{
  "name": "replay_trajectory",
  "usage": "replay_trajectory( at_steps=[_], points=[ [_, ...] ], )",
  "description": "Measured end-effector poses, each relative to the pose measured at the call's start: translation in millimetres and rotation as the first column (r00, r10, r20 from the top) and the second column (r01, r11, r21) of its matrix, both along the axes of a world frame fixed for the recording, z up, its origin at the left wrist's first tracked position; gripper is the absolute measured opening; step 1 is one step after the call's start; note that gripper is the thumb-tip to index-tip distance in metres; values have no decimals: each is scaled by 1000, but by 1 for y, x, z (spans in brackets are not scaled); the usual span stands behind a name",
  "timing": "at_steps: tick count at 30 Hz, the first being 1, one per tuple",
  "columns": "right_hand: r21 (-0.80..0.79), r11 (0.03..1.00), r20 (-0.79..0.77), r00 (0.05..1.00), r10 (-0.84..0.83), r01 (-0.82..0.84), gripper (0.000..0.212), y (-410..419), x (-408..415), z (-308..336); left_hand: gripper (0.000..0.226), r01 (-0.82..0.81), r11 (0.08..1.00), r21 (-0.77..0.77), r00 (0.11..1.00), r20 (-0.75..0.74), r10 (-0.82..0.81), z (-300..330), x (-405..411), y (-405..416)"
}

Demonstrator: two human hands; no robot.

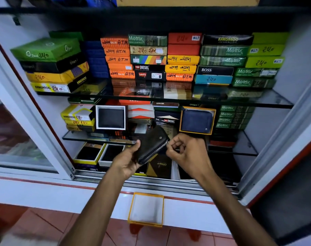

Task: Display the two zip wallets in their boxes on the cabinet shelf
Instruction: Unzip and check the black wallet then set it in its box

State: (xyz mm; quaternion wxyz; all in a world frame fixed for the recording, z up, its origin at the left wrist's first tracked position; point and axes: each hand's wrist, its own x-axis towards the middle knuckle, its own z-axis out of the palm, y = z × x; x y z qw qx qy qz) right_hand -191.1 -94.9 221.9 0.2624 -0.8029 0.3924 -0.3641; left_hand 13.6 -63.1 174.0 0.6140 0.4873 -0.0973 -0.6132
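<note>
Left hand (128, 161) grips the dark zip wallet (152, 145) at frame centre, right hand (185, 153) pinched at its zipper edge. Blue zip wallet (197, 121) stands in a yellow box (213, 119) on the middle shelf at 1 o'clock of it. Empty yellow box (146, 209) lies on the ledge at 6 o'clock.

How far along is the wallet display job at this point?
Roughly half. Done: the navy zip wallet stands in its yellow-rimmed box on the middle glass shelf. In hand: the left hand holds the dark grey zip wallet while the right hand works at its zip. Left: boxing it in the empty yellow-rimmed box on the ledge, then shelving it.
</note>
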Motion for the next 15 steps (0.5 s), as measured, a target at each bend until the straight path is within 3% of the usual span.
replay_trajectory(
  at_steps=[5, 11, 15],
  points=[
    [66, 996, 107, 992, -71, 64, 5, 26, 16, -28, 19, -104, 994, 22, 985, -135, 106, -1, -24, -7],
    [112, 992, 137, 988, -68, 53, 4, 41, 31, -39, 45, -106, 994, 18, 966, -234, 107, 2, -44, -11],
    [89, 995, 115, 992, -44, 34, 4, 40, 30, -40, 45, -139, 989, -45, 954, -276, 122, 13, -47, -11]
  ],
)
